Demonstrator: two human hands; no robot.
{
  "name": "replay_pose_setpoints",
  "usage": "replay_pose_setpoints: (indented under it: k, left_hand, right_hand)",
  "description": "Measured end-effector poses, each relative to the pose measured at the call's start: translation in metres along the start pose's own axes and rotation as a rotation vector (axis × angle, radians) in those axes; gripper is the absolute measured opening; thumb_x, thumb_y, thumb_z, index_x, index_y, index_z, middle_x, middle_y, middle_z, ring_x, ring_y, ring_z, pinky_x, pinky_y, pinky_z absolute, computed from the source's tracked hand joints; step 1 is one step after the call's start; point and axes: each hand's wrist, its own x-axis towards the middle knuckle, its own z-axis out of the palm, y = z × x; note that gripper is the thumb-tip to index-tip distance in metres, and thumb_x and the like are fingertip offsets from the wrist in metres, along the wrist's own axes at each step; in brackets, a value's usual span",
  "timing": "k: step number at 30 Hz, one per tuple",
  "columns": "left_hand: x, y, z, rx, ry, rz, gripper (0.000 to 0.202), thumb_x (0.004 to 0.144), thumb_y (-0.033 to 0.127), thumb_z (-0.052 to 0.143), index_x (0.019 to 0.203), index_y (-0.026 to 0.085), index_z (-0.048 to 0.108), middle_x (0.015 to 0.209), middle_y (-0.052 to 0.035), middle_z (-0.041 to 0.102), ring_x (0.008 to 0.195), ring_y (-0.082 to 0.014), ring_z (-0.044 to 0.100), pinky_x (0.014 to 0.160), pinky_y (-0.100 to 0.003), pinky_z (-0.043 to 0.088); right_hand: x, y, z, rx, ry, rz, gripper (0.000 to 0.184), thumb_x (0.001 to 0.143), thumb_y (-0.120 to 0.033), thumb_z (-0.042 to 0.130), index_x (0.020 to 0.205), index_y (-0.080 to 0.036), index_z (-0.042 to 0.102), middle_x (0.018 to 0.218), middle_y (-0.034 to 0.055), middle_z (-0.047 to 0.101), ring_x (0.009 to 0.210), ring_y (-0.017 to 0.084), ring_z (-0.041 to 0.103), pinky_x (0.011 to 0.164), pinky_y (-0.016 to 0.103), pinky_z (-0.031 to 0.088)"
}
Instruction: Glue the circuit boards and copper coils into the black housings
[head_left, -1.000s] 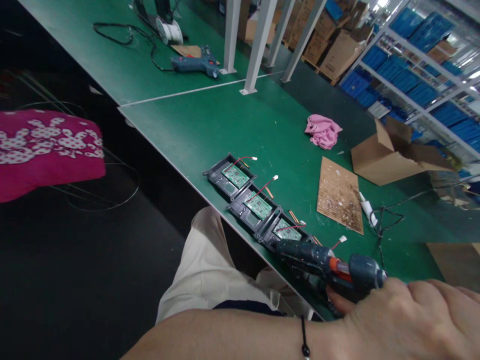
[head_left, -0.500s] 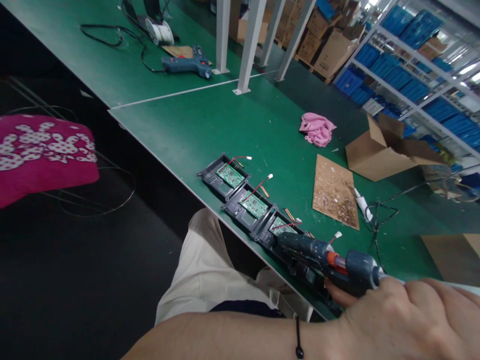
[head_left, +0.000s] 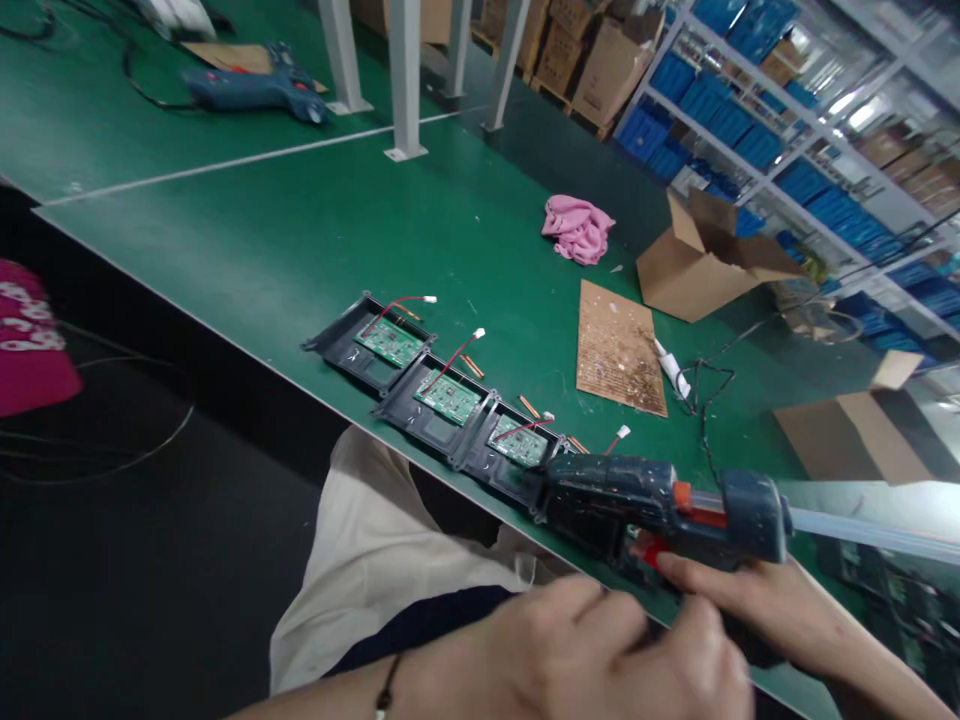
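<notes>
My right hand (head_left: 750,590) is wrapped round the handle of a dark glue gun (head_left: 615,485), one finger by its red trigger. A clear glue stick (head_left: 862,530) juts from the gun's back end. The nozzle is over the row of black plastic housings (head_left: 409,420), near a green circuit board (head_left: 517,440); whether it touches is unclear. Other boards (head_left: 448,398) lie in the neighbouring housings, with red wires ending in white connectors (head_left: 478,334). In front of the gun is my left hand (head_left: 600,650), its fingers curled and slightly blurred; anything inside them is hidden.
A second glue gun (head_left: 255,92) lies at the far left of the green table. A pink cloth (head_left: 577,230), a glue-spotted cardboard sheet (head_left: 619,350), a white tube (head_left: 675,375) with a tangled black cable (head_left: 703,405), and an open carton (head_left: 697,265) are beyond the housings.
My left hand has moved left and down, away from the gun's rear. My right hand on the handle has come into sight. The view has shifted to the right.
</notes>
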Motion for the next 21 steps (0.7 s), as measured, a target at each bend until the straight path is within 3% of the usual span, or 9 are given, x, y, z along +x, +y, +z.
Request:
replay_pose_setpoints:
  k: [2, 5, 10, 14, 21]
  left_hand:
    - [-0.032, -0.007, 0.003, -0.132, -0.014, -0.092, 0.028, 0.090, 0.019, 0.041, 0.110, 0.014, 0.060, 0.106, -0.0049, 0.066, 0.071, -0.0107, 0.060, 0.057, -0.023, 0.053]
    - [-0.081, -0.014, 0.008, -0.151, 0.017, -0.289, 0.027, 0.087, 0.009, 0.043, 0.106, 0.015, 0.061, 0.093, -0.0029, 0.069, 0.083, -0.0106, 0.063, 0.075, -0.021, 0.053]
    - [-0.141, -0.019, 0.021, -0.034, -0.126, -0.399, 0.027, 0.087, 0.009, 0.045, 0.108, 0.017, 0.059, 0.089, -0.0011, 0.069, 0.081, -0.0098, 0.064, 0.076, -0.019, 0.051]
    - [-0.161, -0.020, 0.036, -0.001, -0.191, -0.371, 0.026, 0.087, 0.009, 0.043, 0.107, 0.016, 0.059, 0.080, -0.0007, 0.067, 0.070, -0.0103, 0.064, 0.068, -0.021, 0.052]
    - [-0.156, -0.014, 0.046, -0.017, -0.246, -0.356, 0.029, 0.087, 0.008, 0.038, 0.105, 0.019, 0.058, 0.075, 0.0001, 0.065, 0.066, -0.0107, 0.063, 0.063, -0.022, 0.053]
  right_hand:
    - [-0.008, 0.009, -0.001, 0.067, -0.024, 0.110, 0.036, 0.079, -0.050, 0.052, 0.092, -0.023, 0.072, 0.093, 0.0030, 0.072, 0.083, 0.024, 0.067, 0.077, 0.032, 0.056]
    - [-0.021, 0.021, 0.001, 0.149, -0.052, 0.229, 0.037, 0.076, -0.050, 0.056, 0.093, -0.022, 0.072, 0.091, 0.0035, 0.072, 0.080, 0.025, 0.067, 0.072, 0.030, 0.056]
    - [-0.034, 0.027, 0.012, 0.075, 0.056, 0.138, 0.027, 0.077, -0.040, 0.055, 0.090, -0.023, 0.072, 0.081, 0.0008, 0.072, 0.071, 0.020, 0.066, 0.063, 0.025, 0.054]
    - [-0.034, 0.033, 0.018, 0.041, 0.055, 0.034, 0.023, 0.075, -0.041, 0.057, 0.082, -0.024, 0.071, 0.075, 0.0006, 0.071, 0.070, 0.019, 0.065, 0.066, 0.027, 0.054]
    - [-0.029, 0.034, 0.018, -0.009, 0.022, 0.027, 0.021, 0.076, -0.038, 0.055, 0.079, -0.023, 0.070, 0.071, 0.0002, 0.067, 0.066, 0.019, 0.061, 0.062, 0.027, 0.053]
